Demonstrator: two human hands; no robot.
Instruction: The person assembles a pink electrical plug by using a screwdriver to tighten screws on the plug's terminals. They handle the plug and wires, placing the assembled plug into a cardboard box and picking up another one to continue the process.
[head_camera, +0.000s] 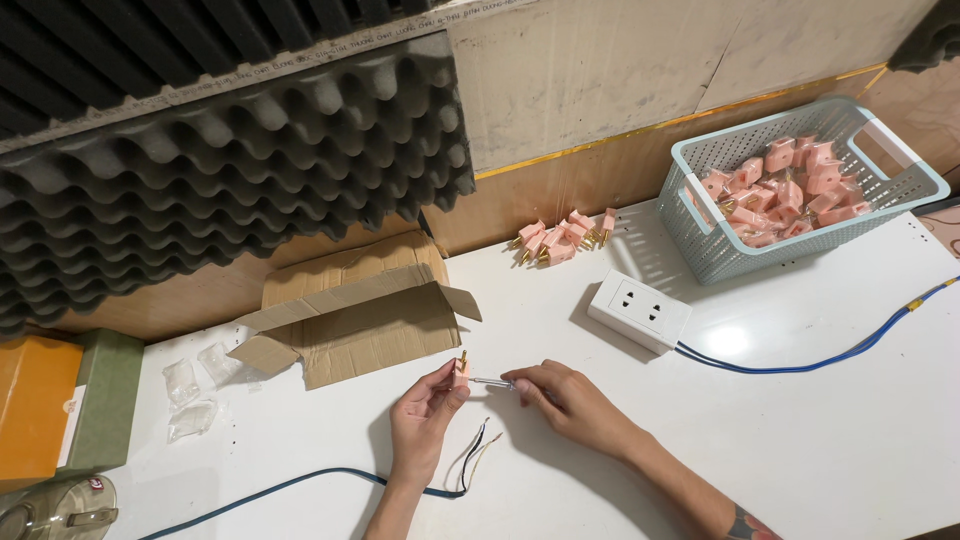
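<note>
You hold a small pink plug (461, 369) up over the white table (800, 440), near the middle. Your left hand (425, 415) pinches it between thumb and fingers, with its brass pins pointing up. Your right hand (570, 400) grips a thin screwdriver (492, 382) with its fingers closed around it, and the metal tip touches the side of the plug.

Just under your left hand lies a blue cable (290, 487). Its end splits into a black wire and a white wire (476, 455), which curl up near your wrist.

A little way behind your hands sits a white socket box (638, 310) with its own blue cord (820, 362) running off to the right. To the left is an open cardboard box (350, 310). Farther back lies a small pile of pink plugs (562, 238), and a pale blue basket (700, 235) in the far right corner holds many more.
</note>
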